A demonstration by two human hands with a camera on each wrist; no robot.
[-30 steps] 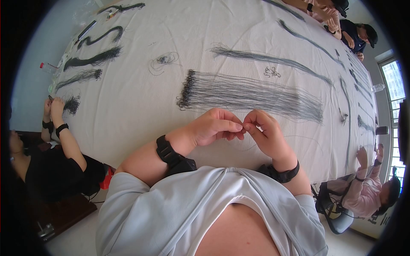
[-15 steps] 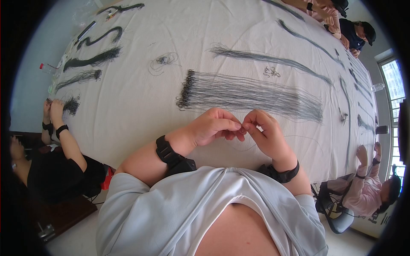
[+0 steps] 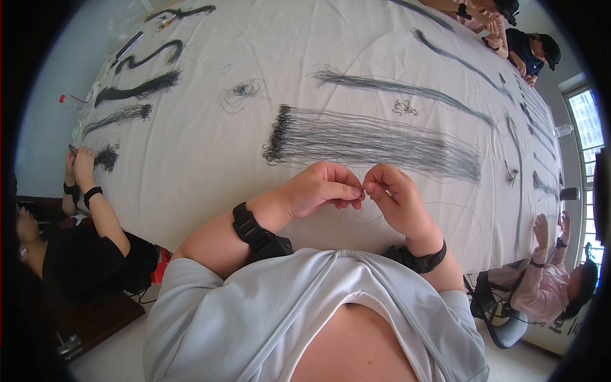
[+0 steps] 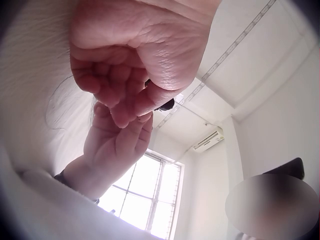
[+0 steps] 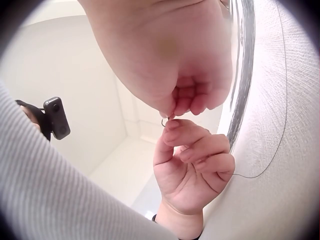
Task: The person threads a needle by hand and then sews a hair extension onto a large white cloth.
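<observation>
A small hook sits between two hands at the center of the frame, above a surface covered in pale cloth. The left hand and the right hand meet at their fingertips, each with thumb and forefinger pinched together at the hook, the other fingers curled. A fine thread runs from beside the left hand in a loose curve across the cloth.

Just beyond the hands lies a broad row of gray strands, dark curled ends gathered at its left. Above it rest a narrower gray bundle, a small pile of hooks and, to the left, a tangle of fine thread. Darker bundles line the upper left.

A clear bottle with a red cap stands at the far left edge and a second clear bottle at the right; their contents cannot be made out. Dark characters at lower right are too partial to read. Others work around the surface: a person in black at left, a person in pink at lower right.
</observation>
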